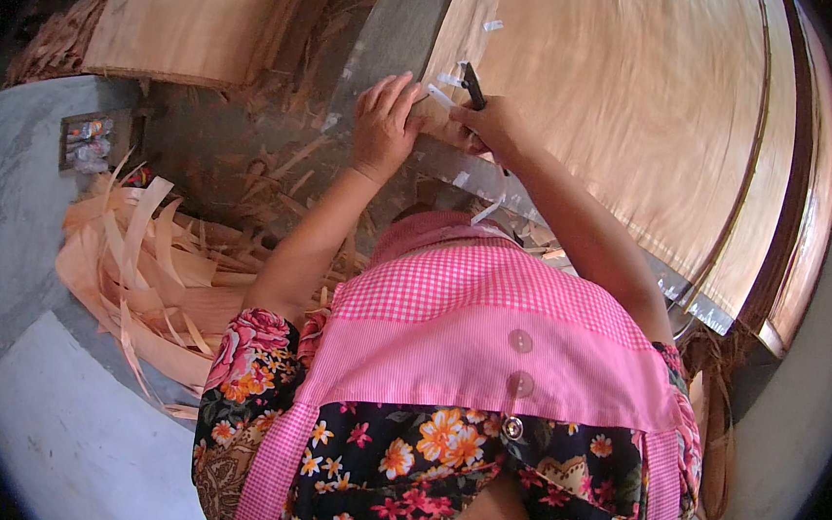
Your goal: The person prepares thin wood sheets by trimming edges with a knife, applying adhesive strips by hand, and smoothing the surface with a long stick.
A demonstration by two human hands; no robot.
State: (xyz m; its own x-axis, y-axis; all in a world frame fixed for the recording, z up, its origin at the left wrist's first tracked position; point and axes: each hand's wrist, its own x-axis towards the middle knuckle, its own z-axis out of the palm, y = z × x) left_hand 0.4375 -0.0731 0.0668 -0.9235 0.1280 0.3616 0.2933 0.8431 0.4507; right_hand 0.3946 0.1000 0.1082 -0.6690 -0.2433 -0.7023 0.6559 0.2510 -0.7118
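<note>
Before me a broad sheet of thin wood veneer (618,114) lies on a table with a grey edge. My right hand (491,128) is closed around a dark-handled tool (473,86), its kind unclear, over the veneer's near left part. A strip of white tape (440,97) sticks out beside that hand, towards my left hand. My left hand (389,122) is at the veneer's left edge, fingers extended and close together, thumb near the edge; whether it pinches anything is unclear. Short pieces of white tape (492,25) are on the veneer farther up.
A pile of veneer scraps (166,270) lies on the floor at the left. Another stack of veneer sheets (186,14) is at the upper left. Plastic bottles (90,146) fill a small wall recess. Fibrous strands (718,430) hang below the table's right corner.
</note>
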